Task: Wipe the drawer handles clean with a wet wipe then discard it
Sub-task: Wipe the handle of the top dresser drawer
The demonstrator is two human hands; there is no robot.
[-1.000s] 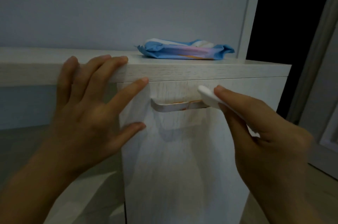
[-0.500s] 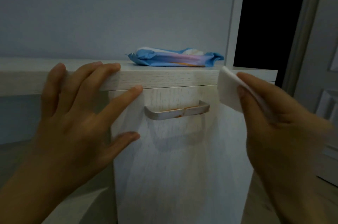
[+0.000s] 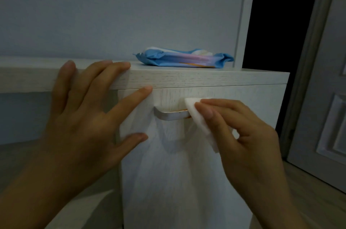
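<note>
Right hand (image 3: 249,135) back in from drawer's side; we now press wipe (image 3: 198,116), pinched in its fingers, onto handle (image 3: 170,115) right end. Handle runs left-right, unwiped length leftward. Left hand (image 3: 84,116) flat, fingers spread, bracing tabletop (image 3: 206,79) edge.

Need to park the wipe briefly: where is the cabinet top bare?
Bare: cabinet top left of the wipe pack, behind the left hand, and a short strip from pack to right corner. Crowded: the handle, under wet wipe and right hand.
</note>
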